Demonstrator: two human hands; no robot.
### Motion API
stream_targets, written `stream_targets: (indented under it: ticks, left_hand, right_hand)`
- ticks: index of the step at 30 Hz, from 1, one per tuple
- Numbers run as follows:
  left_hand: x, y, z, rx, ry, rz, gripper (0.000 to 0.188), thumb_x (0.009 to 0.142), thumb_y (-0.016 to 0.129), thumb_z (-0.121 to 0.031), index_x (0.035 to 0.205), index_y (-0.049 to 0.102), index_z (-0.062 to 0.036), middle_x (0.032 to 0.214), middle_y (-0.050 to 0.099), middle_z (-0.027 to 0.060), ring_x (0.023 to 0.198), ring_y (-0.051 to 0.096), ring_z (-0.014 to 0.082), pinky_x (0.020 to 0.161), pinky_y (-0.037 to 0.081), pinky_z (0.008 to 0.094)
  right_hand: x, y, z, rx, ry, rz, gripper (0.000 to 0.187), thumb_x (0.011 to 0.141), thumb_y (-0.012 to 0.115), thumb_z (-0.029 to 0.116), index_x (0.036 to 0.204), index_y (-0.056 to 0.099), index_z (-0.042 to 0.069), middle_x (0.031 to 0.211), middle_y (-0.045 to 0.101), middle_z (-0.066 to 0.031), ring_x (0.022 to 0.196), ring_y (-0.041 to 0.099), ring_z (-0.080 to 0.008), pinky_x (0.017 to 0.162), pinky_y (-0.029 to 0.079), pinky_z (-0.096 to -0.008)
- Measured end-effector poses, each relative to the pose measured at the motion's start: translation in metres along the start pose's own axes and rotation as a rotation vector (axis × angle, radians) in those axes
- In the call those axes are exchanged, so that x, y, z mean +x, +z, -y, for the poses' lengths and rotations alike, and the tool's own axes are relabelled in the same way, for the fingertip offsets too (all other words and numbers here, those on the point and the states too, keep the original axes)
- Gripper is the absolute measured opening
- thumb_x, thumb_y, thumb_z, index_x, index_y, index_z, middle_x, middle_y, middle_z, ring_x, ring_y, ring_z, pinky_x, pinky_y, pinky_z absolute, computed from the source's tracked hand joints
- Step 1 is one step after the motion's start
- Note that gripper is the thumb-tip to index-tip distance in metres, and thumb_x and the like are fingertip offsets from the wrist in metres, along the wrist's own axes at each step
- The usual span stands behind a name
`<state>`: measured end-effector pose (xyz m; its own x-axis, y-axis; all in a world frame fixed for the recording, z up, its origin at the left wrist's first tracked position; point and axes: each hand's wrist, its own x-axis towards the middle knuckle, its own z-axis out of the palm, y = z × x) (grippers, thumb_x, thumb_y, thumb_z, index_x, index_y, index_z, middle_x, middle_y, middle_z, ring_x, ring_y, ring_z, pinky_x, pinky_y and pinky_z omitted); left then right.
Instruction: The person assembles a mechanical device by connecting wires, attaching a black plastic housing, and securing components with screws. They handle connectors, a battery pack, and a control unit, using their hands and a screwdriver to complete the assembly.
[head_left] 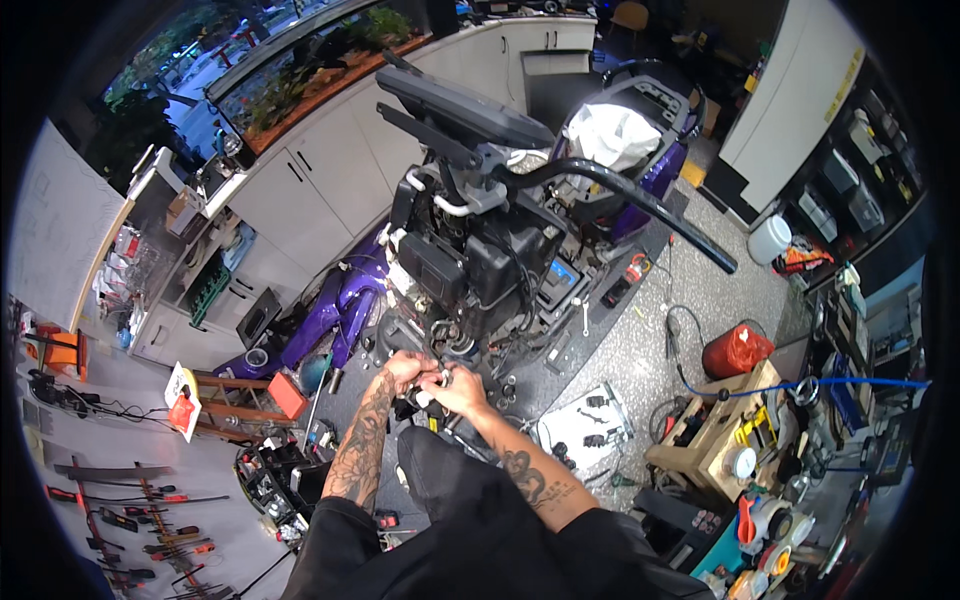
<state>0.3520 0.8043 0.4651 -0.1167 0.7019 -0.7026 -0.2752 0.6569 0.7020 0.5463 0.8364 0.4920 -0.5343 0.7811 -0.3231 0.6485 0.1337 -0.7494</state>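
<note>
- Two hands meet low down at the front of a stripped motorbike (470, 260), right at its bottom, just above the person's knees.
- The left hand (402, 372) is curled shut around a dark part of the bike there.
- The right hand (458, 388) pinches a small pale part (424, 398) with bent fingers. It may be a bolt or a plug; it is too small to be sure.
- How far along: the bike looks already taken apart a lot. Its purple covers (335, 305) are off and lie on the floor to the left. Black boxes and wires (480, 265) show bare. The handlebar (640, 205) is on. The job looks about halfway, and the covers are not yet back on.
- Loose tools and small bits lie on the dark mat (560, 345) around the bike, so more work looks left.
- A white sheet (590, 420) with small dark parts on it lies on the floor to the right of the hands.
- A red bag (737, 350) sits on the floor farther right, near a blue hose (850, 382).
- A white tub (769, 239) stands by the tall cupboard.
- A small white and red sign (182, 398) leans on a wooden rack to the left.
- A wooden bench (715, 430) at the right carries tape rolls and tools.
</note>
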Motion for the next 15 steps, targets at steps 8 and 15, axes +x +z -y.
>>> stream_targets:
  ticks: [8,15]
  left_hand:
    - [-0.028,0.001,-0.014,0.954,0.358,-0.429,0.034,0.081,0.083,-0.021,0.102,0.072,0.0038,0.088,0.076,0.0149,0.091,0.075,0.0342,0.086,0.057,0.0440]
    - [-0.093,0.078,-0.002,1.058,0.953,-0.551,0.063,0.083,0.075,-0.011,0.141,0.052,0.0010,0.146,0.052,0.0254,0.136,0.050,0.0444,0.115,0.042,0.0487]
  right_hand:
    - [0.018,0.022,-0.037,0.464,0.103,0.111,0.056,0.085,0.076,0.014,0.136,0.057,0.000,0.106,0.072,-0.0104,0.089,0.070,-0.0199,0.076,0.058,-0.0375]
    - [0.025,-0.058,-0.012,0.806,0.274,0.352,0.052,0.096,0.075,0.024,0.137,0.056,-0.001,0.094,0.068,-0.0045,0.072,0.065,-0.0133,0.052,0.055,-0.0300]
